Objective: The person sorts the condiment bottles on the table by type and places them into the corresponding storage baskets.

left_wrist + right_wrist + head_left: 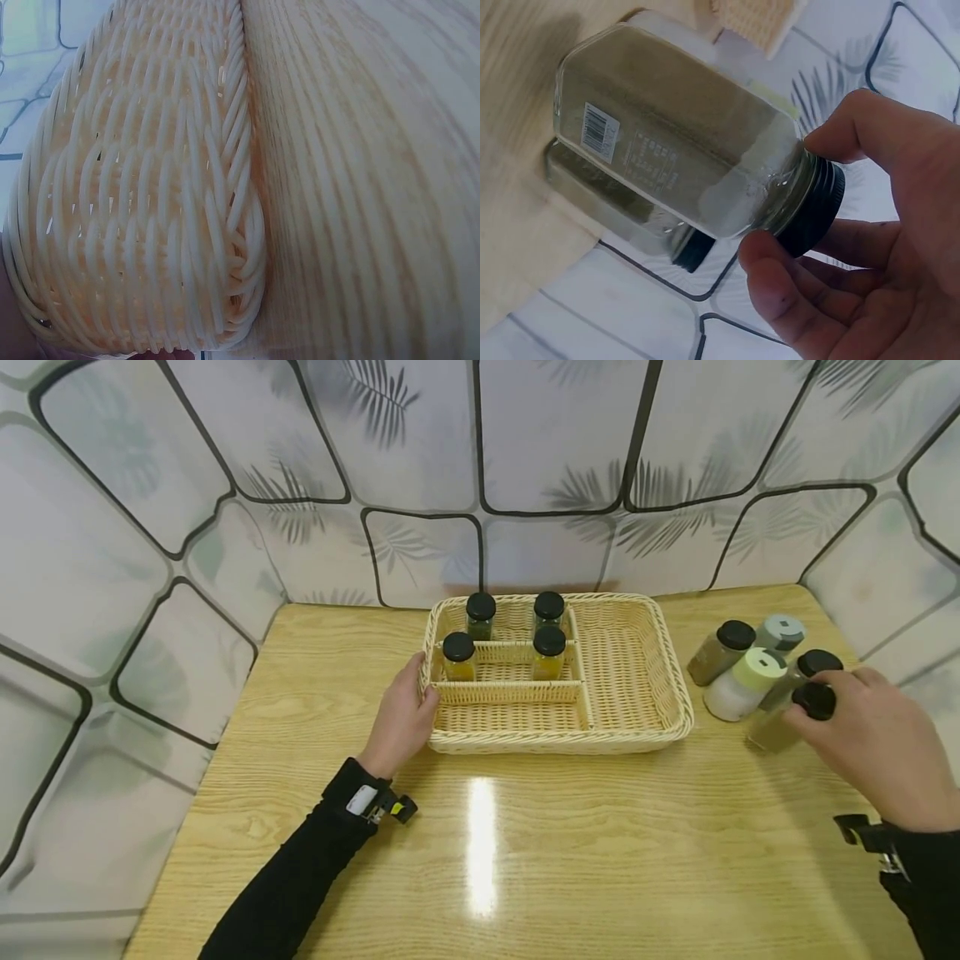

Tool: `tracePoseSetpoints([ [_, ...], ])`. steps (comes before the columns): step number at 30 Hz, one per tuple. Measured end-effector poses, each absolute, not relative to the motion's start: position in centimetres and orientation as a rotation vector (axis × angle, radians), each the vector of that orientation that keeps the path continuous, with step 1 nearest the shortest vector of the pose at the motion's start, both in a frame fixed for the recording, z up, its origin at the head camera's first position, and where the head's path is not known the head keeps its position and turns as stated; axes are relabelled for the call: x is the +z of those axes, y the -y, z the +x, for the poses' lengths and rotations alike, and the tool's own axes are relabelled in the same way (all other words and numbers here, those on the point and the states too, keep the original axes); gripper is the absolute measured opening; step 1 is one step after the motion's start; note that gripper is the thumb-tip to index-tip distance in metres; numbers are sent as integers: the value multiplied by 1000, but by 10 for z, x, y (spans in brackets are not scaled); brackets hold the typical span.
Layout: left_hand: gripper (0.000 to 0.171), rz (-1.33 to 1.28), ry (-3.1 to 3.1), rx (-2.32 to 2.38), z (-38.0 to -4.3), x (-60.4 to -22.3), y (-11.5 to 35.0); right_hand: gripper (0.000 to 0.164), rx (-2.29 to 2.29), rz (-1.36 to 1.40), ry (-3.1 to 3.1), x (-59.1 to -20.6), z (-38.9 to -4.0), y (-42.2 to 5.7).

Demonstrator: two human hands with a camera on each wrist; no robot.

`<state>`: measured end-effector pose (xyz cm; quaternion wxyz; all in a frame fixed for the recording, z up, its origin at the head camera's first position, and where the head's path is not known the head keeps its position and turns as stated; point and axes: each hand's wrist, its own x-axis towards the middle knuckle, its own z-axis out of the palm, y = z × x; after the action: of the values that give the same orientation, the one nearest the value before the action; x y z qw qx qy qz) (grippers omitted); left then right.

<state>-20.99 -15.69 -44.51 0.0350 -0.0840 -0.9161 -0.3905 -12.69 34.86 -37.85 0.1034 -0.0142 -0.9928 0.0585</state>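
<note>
A shallow wicker basket (510,742) with woven dividers stands on the table. My left hand (401,714) grips its left end, thumb at the rim; the left wrist view is filled by the basket's woven outer wall (135,180). At the right, my right hand (885,735) pinches a spice jar (682,127) near its black lid between thumb and fingers. This clear jar holds a greyish-brown powder and carries a small barcode label. It leans slightly, and whether its base touches the table I cannot tell. Another black-lidded jar (615,195) stands right beside it.
Several small black-lidded jars (549,652) stand in the basket's two upper left compartments. On the table at the right are a brown-filled jar (720,653), a white shaker with a pale green lid (738,689) and a grey-lidded one (782,633). Patterned fabric (555,552) hangs behind the table.
</note>
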Motion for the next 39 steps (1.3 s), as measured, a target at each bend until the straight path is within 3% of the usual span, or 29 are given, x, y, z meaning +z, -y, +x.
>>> tracePoseSetpoints([
  [24, 60, -260, 2820, -1187, -208, -444, 157, 41, 219, 293, 2774, -317, -133, -285],
  [39, 60, -262, 2803, -1195, -208, -446, 156, 40, 295, 635, 2678, -303, -152, -225],
])
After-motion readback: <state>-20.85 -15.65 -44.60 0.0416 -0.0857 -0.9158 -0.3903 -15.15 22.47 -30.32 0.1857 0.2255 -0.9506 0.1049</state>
